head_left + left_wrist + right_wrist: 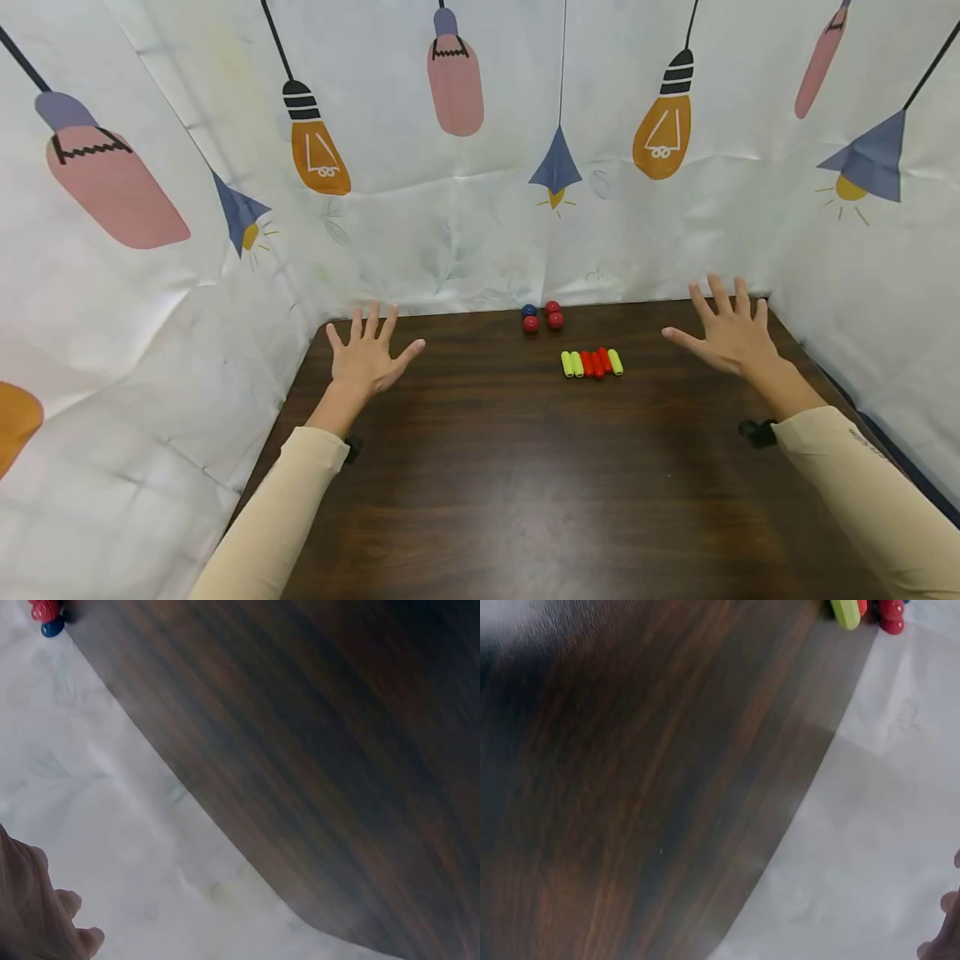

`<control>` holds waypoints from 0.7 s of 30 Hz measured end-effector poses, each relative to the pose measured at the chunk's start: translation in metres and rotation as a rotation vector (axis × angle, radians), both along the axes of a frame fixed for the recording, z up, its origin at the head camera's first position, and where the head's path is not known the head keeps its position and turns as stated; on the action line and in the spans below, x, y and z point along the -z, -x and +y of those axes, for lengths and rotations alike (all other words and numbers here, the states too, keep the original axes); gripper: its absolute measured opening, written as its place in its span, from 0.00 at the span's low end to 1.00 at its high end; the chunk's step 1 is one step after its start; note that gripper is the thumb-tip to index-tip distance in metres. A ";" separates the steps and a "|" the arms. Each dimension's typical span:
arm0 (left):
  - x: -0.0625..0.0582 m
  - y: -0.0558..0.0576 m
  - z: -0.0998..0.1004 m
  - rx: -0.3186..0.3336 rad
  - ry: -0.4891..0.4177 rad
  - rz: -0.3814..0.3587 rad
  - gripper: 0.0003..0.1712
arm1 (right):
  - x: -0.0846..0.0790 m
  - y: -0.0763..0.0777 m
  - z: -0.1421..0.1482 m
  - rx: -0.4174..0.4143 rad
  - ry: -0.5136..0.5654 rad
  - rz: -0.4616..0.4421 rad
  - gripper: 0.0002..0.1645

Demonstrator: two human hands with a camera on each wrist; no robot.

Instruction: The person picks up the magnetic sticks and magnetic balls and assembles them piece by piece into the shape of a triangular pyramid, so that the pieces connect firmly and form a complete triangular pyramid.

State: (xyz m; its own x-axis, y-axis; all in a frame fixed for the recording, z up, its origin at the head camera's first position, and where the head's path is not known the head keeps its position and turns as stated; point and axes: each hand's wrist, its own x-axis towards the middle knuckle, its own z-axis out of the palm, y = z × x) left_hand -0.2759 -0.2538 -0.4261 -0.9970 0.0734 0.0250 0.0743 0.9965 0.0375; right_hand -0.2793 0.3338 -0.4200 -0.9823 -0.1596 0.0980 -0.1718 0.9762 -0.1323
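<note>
At one o'clock, has yellow and red plastic sticks [597, 365] lined up, seems done; spreads left hand [365, 357] and right hand [729, 335], empty.

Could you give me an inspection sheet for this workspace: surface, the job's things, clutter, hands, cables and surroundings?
Surface: dark, wood-grained table, shiny in front.
Job's things: three red balls and a blue ball by the back edge; six rods, three red, three yellow-green, in a row nearer the person.
Clutter: nothing seen.
Hands: left hand and right hand spread, holding nothing.
Cables: nothing seen.
Surroundings: lamp-print cloth behind and at both sides.
</note>
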 end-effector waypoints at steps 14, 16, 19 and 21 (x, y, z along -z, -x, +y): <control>0.026 -0.028 0.032 0.065 -0.016 0.017 0.55 | 0.020 -0.031 -0.017 -0.046 0.038 -0.011 0.60; 0.031 -0.033 0.037 0.073 -0.023 0.009 0.55 | 0.025 -0.037 -0.020 -0.053 0.043 -0.017 0.60; 0.038 -0.040 0.046 0.075 -0.034 -0.031 0.55 | 0.033 -0.043 -0.025 -0.061 0.057 -0.032 0.60; 0.040 -0.044 0.052 0.076 -0.039 -0.068 0.55 | 0.039 -0.047 -0.029 -0.065 0.068 -0.052 0.61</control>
State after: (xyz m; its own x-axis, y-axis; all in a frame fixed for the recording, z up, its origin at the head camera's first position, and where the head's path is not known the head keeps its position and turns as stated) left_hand -0.2324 -0.2020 -0.4664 -0.9880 0.1496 -0.0381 0.1460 0.9857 0.0839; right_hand -0.2324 0.3050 -0.4590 -0.9741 -0.2181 0.0598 -0.2259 0.9516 -0.2086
